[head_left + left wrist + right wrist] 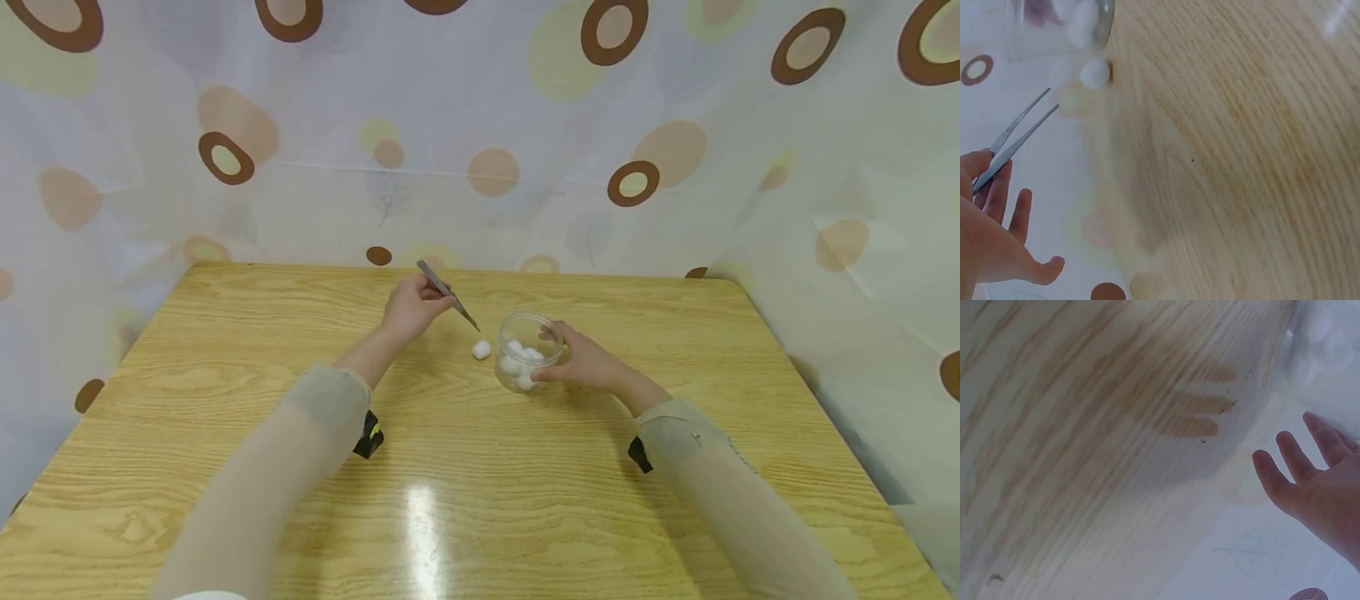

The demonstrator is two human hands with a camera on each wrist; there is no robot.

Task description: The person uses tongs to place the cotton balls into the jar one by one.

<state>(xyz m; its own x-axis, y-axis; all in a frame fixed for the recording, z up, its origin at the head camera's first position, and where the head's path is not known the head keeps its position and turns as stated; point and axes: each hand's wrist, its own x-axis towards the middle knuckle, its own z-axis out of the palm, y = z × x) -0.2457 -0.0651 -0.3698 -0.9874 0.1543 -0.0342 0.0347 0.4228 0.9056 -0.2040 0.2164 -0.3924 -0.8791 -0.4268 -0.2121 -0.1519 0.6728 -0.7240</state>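
My left hand pinches metal tweezers between thumb and fingers. In the left wrist view the two tips of the tweezers stand apart, with nothing between them. Just beyond the tips, a single white cotton ball lies on the table, left of a clear round jar. Several white cotton balls sit inside that lidless jar. From its right side my right hand grips the jar, thumb at the near wall. The right wrist view shows some fingers of this hand spread off the jar.
A wood-grain table lies under both hands. Behind it hangs a pale curtain with brown and yellow circles. Black wrist devices show under the left sleeve and the right sleeve.
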